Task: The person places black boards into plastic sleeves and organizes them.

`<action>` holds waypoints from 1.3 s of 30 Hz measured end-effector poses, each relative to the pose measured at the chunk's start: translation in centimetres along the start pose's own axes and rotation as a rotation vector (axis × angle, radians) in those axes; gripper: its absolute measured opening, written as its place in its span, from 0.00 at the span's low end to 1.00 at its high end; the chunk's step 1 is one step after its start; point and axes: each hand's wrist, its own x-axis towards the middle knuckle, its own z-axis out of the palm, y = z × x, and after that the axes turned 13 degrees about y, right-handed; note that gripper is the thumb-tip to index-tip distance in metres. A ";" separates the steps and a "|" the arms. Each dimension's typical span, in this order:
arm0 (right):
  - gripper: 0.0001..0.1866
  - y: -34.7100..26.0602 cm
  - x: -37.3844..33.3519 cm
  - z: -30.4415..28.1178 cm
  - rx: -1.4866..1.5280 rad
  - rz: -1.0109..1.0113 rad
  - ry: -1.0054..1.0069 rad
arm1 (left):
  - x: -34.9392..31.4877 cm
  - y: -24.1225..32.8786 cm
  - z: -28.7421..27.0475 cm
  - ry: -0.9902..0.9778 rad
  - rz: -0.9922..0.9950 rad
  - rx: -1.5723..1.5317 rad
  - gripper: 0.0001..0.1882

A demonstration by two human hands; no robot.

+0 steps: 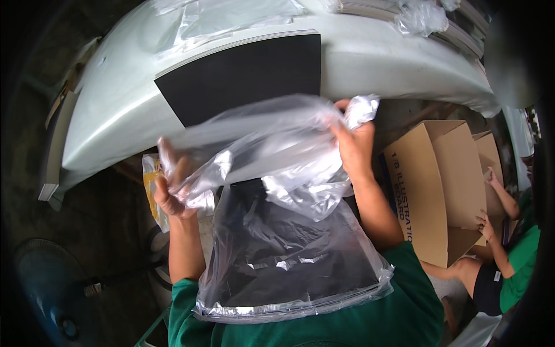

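A clear plastic bag (312, 248) lies against my body with a stack of black boards (341, 272) inside it. Its loose mouth end (260, 127) is stretched up between my hands, smeared by motion. My left hand (176, 182) holds the left side of this plastic, thumb and fingers curved about it. On the right, my right hand (357, 144) grips the opposite side, with a crumpled bunch of film (363, 111) standing out past the fingers. Just beyond the bag, another stack of black boards (248, 69) rests on the table's near edge.
A table (115, 110) with a pale plastic cover spans the far side, bearing loose plastic sheets (231, 17). At right, a co-worker's hands (485, 222) touch an open cardboard box (433, 191). A fan (52, 289) stands lower left; a yellow-and-white packet (152, 188) sits behind my left hand.
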 end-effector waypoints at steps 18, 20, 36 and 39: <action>0.28 -5.4 6.0 3.7 -0.804 -0.844 -0.005 | 7.5 5.3 2.2 0.182 1.036 1.933 0.32; 0.29 -5.1 4.6 1.9 -0.735 -0.976 0.083 | 5.6 4.0 3.5 0.244 1.113 1.972 0.25; 0.17 -7.1 -1.8 -6.6 0.580 0.471 -0.501 | -3.4 10.8 -8.1 0.524 0.235 1.332 0.15; 0.18 0.1 -1.9 -7.4 0.752 0.797 -0.509 | -3.7 8.3 -11.0 0.605 0.050 1.180 0.15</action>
